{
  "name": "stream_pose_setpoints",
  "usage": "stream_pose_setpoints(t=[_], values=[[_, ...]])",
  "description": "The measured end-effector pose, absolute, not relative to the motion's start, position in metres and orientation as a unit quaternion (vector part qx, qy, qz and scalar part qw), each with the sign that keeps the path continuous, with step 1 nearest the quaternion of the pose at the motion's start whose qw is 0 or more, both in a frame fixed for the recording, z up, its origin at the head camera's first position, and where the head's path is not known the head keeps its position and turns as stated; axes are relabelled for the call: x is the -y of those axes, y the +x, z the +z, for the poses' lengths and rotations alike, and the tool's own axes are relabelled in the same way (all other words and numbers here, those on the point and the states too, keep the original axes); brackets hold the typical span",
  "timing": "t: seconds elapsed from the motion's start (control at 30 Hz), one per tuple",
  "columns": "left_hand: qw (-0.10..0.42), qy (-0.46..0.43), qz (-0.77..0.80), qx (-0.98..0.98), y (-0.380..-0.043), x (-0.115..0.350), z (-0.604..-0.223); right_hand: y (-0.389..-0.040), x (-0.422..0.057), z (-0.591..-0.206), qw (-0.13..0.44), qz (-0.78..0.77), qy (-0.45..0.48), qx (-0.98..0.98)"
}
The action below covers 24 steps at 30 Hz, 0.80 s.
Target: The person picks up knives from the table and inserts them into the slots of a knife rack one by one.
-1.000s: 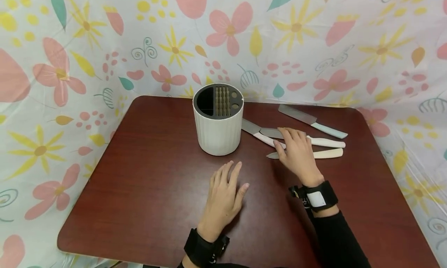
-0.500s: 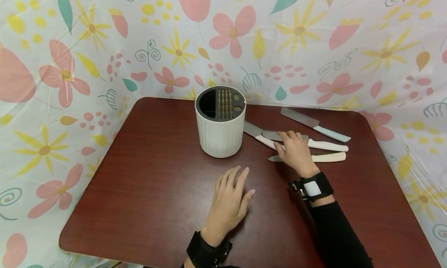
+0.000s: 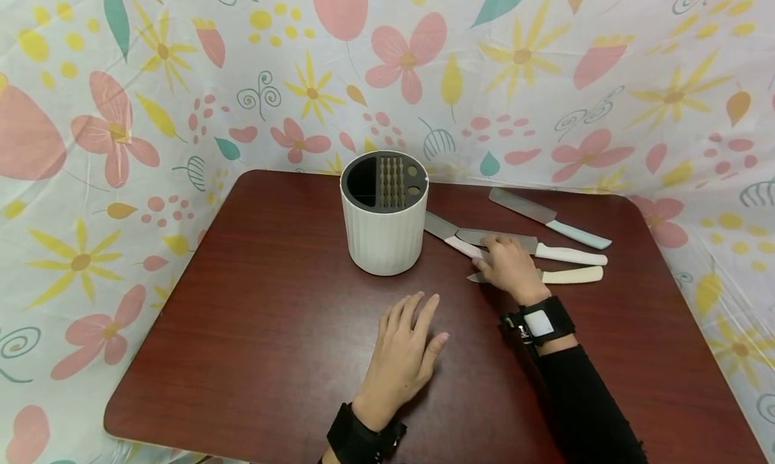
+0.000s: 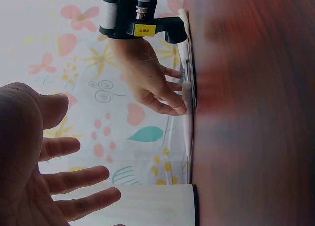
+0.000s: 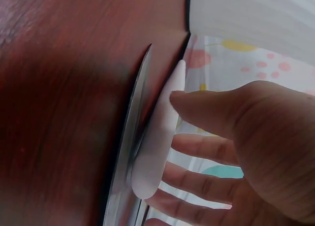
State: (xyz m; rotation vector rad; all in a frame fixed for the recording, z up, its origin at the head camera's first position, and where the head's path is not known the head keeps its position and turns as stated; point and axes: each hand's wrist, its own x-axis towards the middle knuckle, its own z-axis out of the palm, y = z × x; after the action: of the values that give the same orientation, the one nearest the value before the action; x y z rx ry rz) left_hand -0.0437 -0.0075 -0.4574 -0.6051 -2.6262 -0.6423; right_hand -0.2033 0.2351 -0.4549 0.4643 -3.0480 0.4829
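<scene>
My right hand (image 3: 511, 269) is at the pale pinkish handle of a knife (image 3: 463, 247) lying on the table. In the right wrist view the handle (image 5: 157, 137) sits between the thumb, on its near side, and the fingertips behind it. Beneath this hand passes a small knife with a cream handle (image 3: 572, 276), its blade partly hidden. Just behind lies a broader knife with a white handle (image 3: 572, 255). My left hand (image 3: 396, 360) stays over the table in front of the knife holder (image 3: 384, 245), fingers spread and holding nothing.
The round white holder has a dark top with a large opening, a slotted part and two small holes. A cleaver with a pale blue handle (image 3: 579, 235) lies at the back right. Floral cloth (image 3: 254, 40) hangs behind the brown table (image 3: 242, 316).
My right hand has come slightly nearer and lower, its fingers drawing in at the pinkish handle. My left hand has drifted a little right. The whole head view has shifted slightly.
</scene>
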Motion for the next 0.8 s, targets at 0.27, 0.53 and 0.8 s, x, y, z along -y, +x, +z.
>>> stream_pose_setpoints(t=[0.27,0.53,0.8], values=[[0.188,-0.220,-0.229,0.929,-0.0435,0.0073,-0.4576,-0.2067,-0.2360,-0.4575,-0.034,0.158,0.128,0.978],[0.189,-0.221,-0.228,0.929,-0.0441,0.0071,-0.4580,-0.2108,-0.2402,-0.4615,-0.038,0.167,0.133,0.976],[0.193,-0.220,-0.228,0.929,-0.0438,0.0069,-0.4578,-0.2112,-0.2420,-0.4581,-0.032,0.172,0.143,0.974]])
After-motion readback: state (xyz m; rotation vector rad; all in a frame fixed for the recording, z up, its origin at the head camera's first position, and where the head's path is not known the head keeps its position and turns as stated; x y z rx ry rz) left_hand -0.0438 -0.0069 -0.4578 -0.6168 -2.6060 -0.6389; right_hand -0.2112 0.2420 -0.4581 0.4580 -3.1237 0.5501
